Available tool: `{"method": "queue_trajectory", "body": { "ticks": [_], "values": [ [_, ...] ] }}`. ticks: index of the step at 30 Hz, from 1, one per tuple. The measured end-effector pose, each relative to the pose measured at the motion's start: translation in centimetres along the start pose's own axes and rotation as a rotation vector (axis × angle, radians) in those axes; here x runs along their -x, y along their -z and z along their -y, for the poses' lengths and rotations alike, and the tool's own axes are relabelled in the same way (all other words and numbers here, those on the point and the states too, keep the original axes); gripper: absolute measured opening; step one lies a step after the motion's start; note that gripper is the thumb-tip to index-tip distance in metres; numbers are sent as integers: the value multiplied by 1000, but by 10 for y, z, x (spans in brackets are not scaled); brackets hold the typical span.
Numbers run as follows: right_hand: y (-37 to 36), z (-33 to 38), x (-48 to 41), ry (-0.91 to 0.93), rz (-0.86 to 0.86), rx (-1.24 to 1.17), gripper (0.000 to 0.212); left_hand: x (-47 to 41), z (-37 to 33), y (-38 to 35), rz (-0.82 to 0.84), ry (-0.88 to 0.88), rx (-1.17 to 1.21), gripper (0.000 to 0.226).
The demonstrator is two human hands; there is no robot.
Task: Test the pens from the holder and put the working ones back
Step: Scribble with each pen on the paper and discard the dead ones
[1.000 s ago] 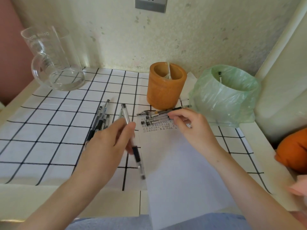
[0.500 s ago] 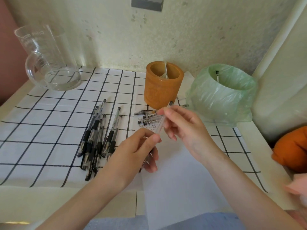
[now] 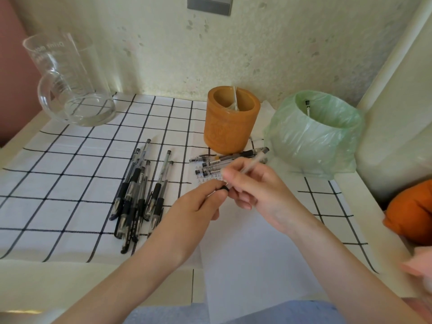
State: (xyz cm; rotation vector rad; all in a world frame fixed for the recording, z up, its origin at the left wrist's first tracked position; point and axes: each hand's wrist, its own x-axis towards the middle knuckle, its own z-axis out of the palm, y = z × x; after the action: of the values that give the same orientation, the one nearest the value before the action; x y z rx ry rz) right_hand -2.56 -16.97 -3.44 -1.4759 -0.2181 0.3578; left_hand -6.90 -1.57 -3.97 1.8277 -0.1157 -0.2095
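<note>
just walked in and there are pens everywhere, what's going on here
A person holds one clear pen in both hands above the paper: the left hand pinches its black end, the right hand grips the barrel. A pile of pens lies on the checked cloth, and a few more lie by the orange holder.

At the centre of the frame the right hand (image 3: 261, 190) grips a clear pen (image 3: 253, 163) by its barrel, while the left hand (image 3: 198, 206) pinches the pen's black lower end. Just above them a few pens (image 3: 219, 162) lie on a sheet of white paper (image 3: 245, 249), in front of the orange pen holder (image 3: 231, 122). A heap of black-grip pens (image 3: 138, 197) lies left of centre on the checked cloth (image 3: 70, 174). At the right stands a green-bagged bin (image 3: 315, 136), at upper left a glass pitcher (image 3: 70, 85).
</note>
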Motion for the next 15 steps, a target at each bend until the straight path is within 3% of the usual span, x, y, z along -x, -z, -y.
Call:
{"method": "queue_trajectory", "body": {
  "ticks": [7,11,15],
  "values": [
    [5,3,1,43,39,7,15,1,-10,-1,47,2,197,22],
    [9,5,2,73,29,26,13,4,-5,-2,41,-92,55,33],
    [20,8,-1,95,-179,-28,19,5,0,-1,-23,-42,-177,36]
  ]
}}
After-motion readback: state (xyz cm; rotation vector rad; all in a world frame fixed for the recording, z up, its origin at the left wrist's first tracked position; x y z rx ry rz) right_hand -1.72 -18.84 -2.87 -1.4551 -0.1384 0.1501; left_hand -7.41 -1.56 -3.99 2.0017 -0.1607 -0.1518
